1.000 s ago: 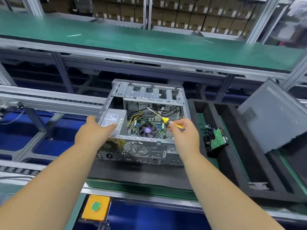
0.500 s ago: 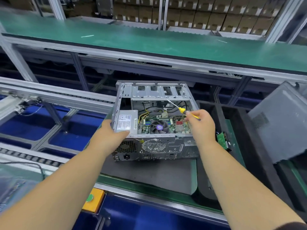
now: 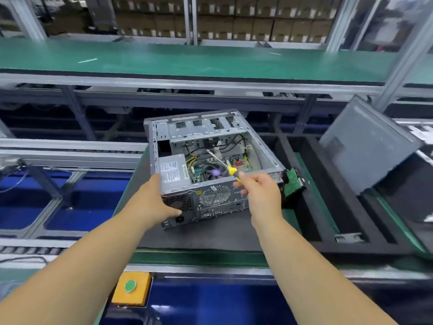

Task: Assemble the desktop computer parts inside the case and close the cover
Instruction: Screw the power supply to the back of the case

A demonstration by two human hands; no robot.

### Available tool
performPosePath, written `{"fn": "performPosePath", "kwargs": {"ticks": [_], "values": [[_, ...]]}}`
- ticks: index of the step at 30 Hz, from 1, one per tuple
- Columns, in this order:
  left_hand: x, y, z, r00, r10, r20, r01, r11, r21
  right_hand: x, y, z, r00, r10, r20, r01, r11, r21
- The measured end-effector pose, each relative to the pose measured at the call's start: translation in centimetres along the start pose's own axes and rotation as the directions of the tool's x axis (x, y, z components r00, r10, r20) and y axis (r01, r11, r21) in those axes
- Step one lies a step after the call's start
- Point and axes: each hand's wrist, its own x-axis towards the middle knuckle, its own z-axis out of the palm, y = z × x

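1. Already, the open grey metal computer case (image 3: 210, 165) lay on its side on a dark mat at the centre of the frame, on the green worktop (image 3: 199, 256), with a silver power supply box (image 3: 172, 171), a green motherboard with a purple-hubbed fan (image 3: 212, 172) and loose cables inside.
2. The left hand (image 3: 153, 202) pressed flat against the case's near left corner, its grip spread and holding nothing.
3. The right hand (image 3: 260, 191) pinched a yellow-handled screwdriver (image 3: 225, 164), its shaft reaching into the case.
4. Judging by this, fitting was partly done: a green-boarded hard drive (image 3: 295, 181) sat outside, touching the case's right side, and the grey side cover panel (image 3: 367, 144) leaned at the right of the frame, well apart.
5. A black foam tray (image 3: 328, 207) lay between case and cover; a yellow box with a green button (image 3: 131, 287) sat at the lower left.
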Motion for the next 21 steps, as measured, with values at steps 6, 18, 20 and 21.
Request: {"fn": "performPosePath", "kwargs": {"ticks": [6, 18, 20, 21], "values": [[-0.1, -2.2, 0.9, 0.948, 0.296, -0.118, -0.232, 0.894, 0.385, -4.6, 0.4, 1.5, 0.997, 0.064, -0.042, -0.062, 0.998, 0.025], [1.1, -1.4, 2.1, 0.805, 0.586, -0.091, -0.523, 0.774, 0.356, -10.6, 2.7, 3.3, 0.989, 0.107, -0.103, -0.105, 0.994, 0.025], [1.4, -1.6, 2.2, 0.799, 0.594, -0.097, -0.528, 0.769, 0.36, -11.0, 3.1, 3.5, 0.987, 0.118, -0.106, -0.117, 0.993, 0.015], [1.5, -1.7, 2.1, 0.797, 0.595, -0.1, -0.53, 0.77, 0.356, -11.1, 3.3, 3.7, 0.986, 0.126, -0.109, -0.126, 0.992, 0.012]]}}
